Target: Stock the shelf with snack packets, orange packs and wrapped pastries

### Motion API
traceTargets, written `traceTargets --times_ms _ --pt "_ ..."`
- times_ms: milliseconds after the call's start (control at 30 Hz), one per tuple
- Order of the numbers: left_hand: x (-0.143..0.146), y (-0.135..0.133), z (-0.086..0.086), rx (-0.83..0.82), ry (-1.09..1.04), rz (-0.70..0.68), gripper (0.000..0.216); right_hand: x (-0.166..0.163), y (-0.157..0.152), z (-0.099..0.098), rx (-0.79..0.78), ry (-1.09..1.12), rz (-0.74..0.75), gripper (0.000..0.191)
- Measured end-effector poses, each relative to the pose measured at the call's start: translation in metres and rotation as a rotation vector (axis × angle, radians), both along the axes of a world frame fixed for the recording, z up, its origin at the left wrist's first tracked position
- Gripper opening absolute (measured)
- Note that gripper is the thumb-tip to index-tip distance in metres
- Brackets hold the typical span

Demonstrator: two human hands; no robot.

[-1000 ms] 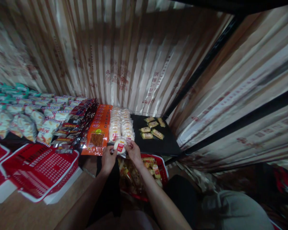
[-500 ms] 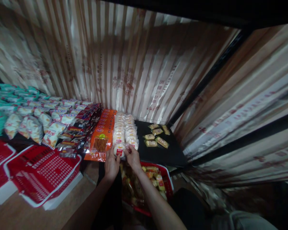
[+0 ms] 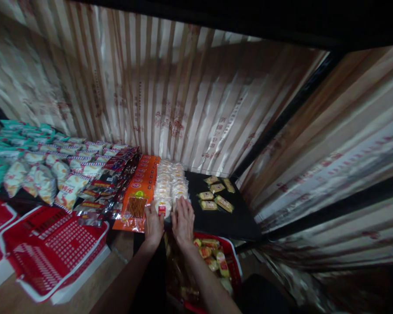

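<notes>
Two rows of clear-wrapped round white crackers stand side by side on the black shelf (image 3: pixel 212 222). My left hand (image 3: pixel 153 224) is at the front pack of rice crackers (image 3: pixel 163 208) in the left row, its thumb on the lower edge and its fingers along the left side. Over the front of the right row of crackers (image 3: pixel 179 185) lies my right hand (image 3: pixel 182 220), fingers stretched out and covering the front pack there. An orange bag of brown stick snacks (image 3: pixel 137 205) lies flat just left of my left hand.
Several small yellow packs (image 3: pixel 216 187) lie on the shelf's right end. Snack bags (image 3: pixel 46 181) fill its left side. Below stand a red basket (image 3: pixel 57 248) and a red basket of yellow packs (image 3: pixel 237 266). A black post (image 3: pixel 281 122) rises at the right.
My right hand has let go of the front left pack and moved onto the right row, fingers extended. My left hand stays at the left row's front pack. The view has tipped slightly upward.
</notes>
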State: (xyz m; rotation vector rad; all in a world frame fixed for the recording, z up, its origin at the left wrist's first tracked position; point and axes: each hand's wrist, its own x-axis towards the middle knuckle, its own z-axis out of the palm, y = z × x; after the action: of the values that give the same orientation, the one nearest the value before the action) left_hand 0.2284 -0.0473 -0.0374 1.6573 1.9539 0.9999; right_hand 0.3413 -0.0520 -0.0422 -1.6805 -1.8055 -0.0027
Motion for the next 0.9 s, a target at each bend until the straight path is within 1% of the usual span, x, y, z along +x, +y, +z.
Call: traceTargets --times_ms 100,167,300,400,500,600,767,900 --pt "0.001 0.005 -0.005 0.024 -0.002 -0.007 0.052 0.014 0.003 -0.009 -0.005 -0.116 -0.062 0.049" --pt "0.002 0.009 -0.008 0.027 -0.004 -0.013 0.052 0.021 0.008 -0.017 -0.018 -0.139 -0.042 0.05" --pt "0.004 0.018 -0.01 -0.01 0.004 -0.047 0.052 0.029 0.019 -0.031 0.019 -0.107 0.032 0.052" --pt "0.005 0.023 -0.008 0.007 0.004 -0.068 0.053 0.03 0.022 -0.038 0.048 -0.072 0.045 0.053" --pt "0.007 0.027 -0.008 0.01 0.017 -0.055 0.052 0.03 0.022 -0.039 0.054 -0.055 0.041 0.053" --pt "0.008 0.03 -0.014 0.022 0.044 -0.038 0.05 0.03 0.025 -0.039 0.059 -0.041 0.031 0.056" --pt "0.009 0.032 -0.027 0.081 0.074 -0.022 0.052 0.03 0.033 -0.039 0.047 -0.02 -0.006 0.06" --pt "0.01 0.032 -0.029 0.114 0.115 0.005 0.051 0.03 0.036 -0.036 0.019 -0.038 -0.03 0.06"
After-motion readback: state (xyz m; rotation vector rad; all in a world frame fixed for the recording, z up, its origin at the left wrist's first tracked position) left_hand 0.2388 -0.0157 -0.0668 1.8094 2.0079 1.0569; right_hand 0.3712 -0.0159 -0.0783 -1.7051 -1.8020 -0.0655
